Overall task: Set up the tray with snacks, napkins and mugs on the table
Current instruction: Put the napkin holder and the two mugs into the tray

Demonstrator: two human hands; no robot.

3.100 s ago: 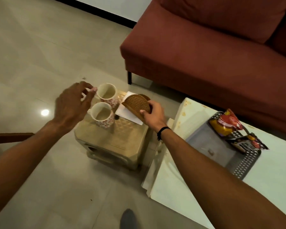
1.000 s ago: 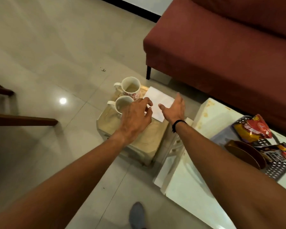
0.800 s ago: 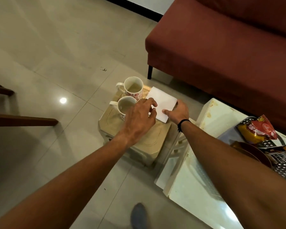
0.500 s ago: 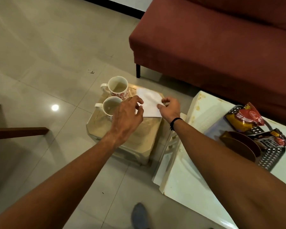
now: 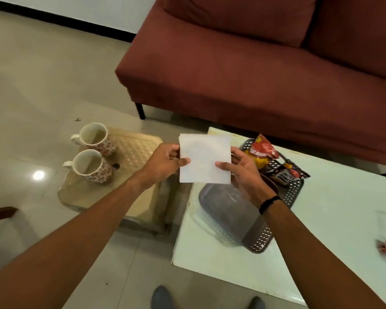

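A person holds a white napkin [image 5: 204,159] up at the centre of the frame, both hands pinching it by its side edges: the left hand [image 5: 163,162] grips the left edge, thumb on the front face, and the right hand [image 5: 243,170] grips the right edge the same way. The napkin hangs flat in the air above the gap between a beige stool [image 5: 129,186] and a white table [image 5: 332,208], touching neither. Lower right of centre, a dark perforated tray [image 5: 261,239] lies on the table, near its left edge. At the tray's far end rest two snack packets, a red and yellow one [image 5: 262,152] and, just beside it, a dark one [image 5: 286,172]. A brown dish sits behind the right hand, mostly hidden. At left of the frame, two flowered mugs [image 5: 91,165] stand upright, side by side, on the stool, handles pointing left. A black band [image 5: 269,204] circles the right wrist. A red sofa [image 5: 254,63] fills the upper right.
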